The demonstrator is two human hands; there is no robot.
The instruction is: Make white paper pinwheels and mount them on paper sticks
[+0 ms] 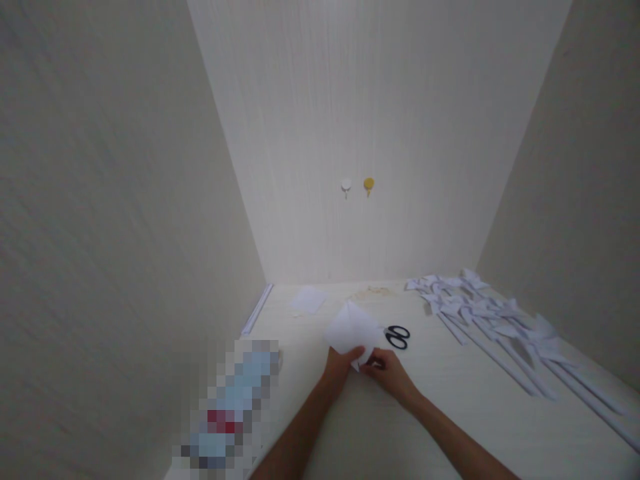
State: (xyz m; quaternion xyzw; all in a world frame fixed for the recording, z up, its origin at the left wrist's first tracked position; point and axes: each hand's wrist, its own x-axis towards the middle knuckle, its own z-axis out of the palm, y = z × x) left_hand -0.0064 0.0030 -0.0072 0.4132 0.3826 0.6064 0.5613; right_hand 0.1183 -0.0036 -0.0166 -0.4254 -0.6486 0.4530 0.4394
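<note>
A white square of paper (351,325) is held up above the table, turned so that one corner points towards me, with a crease or cut running in from its far corner. My left hand (341,363) grips it from the lower left, thumb on top and the other fingers hidden beneath. At the near corner, my right hand (387,368) pinches the paper's edge with curled fingers. Just beyond my right hand lie black-handled scissors (397,337), their blades partly hidden behind the paper.
White paper pinwheels (465,307) on paper sticks (505,357) lie along the right. Loose paper (309,300) and a thin white paper stick (257,310) are at the back left. A blurred-out object (240,393) lies front left. Two hooks (369,183) hang on the back wall.
</note>
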